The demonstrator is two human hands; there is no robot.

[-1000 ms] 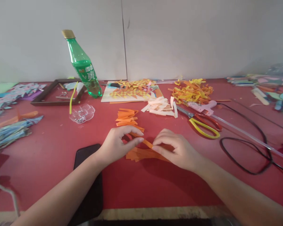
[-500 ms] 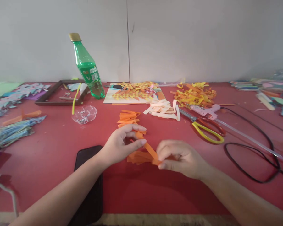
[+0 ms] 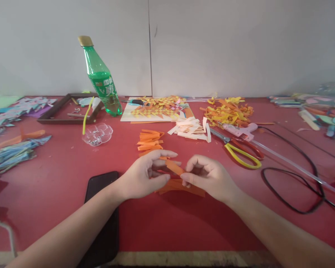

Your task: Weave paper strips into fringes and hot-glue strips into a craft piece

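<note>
My right hand (image 3: 209, 178) pinches one end of an orange paper strip (image 3: 175, 167) between thumb and fingertips. The strip's other end reaches to the fingers of my left hand (image 3: 147, 175), whose thumb is spread away from the index finger; the thumb does not touch the strip. Below both hands lies a pile of flat orange strips (image 3: 181, 186), partly hidden by them. Just beyond my left hand is a stack of folded orange strips (image 3: 150, 139) on the red table (image 3: 190, 223).
A black phone (image 3: 103, 219) lies under my left forearm. Scissors (image 3: 242, 156), a pink glue gun (image 3: 241, 130) with its cable, and pale strips (image 3: 191, 128) are to the right and beyond. A tilted-looking green bottle (image 3: 104, 89) and clear dish (image 3: 97, 134) stand left.
My right hand drew the orange strip down and right, then came back up towards my left hand. The left thumb and index finger, earlier close on the strip, have spread apart.
</note>
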